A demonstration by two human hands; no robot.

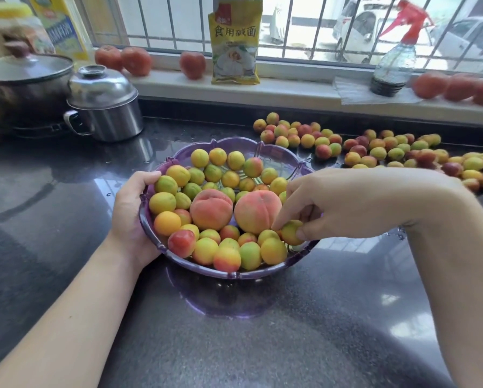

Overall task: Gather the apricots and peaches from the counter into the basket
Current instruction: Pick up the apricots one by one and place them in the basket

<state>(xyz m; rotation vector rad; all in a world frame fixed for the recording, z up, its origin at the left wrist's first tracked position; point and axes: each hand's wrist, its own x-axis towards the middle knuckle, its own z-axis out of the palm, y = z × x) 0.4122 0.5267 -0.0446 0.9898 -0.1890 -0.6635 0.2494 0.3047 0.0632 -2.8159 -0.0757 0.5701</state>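
The purple basket (229,273) sits on the dark counter (234,345), heaped with apricots and two peaches (211,210). The left hand (131,217) grips the basket's left rim, thumb curled over the edge, while the right hand (327,208) pinches one apricot (290,232) just inside the basket's right rim. More loose apricots (374,149) lie on the counter behind the basket, to its right.

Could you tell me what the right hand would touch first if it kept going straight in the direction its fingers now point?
Probably the apricots heaped at the basket's near rim: the right hand, pinching an apricot, points down-left beside the peach. Depth is uncertain.
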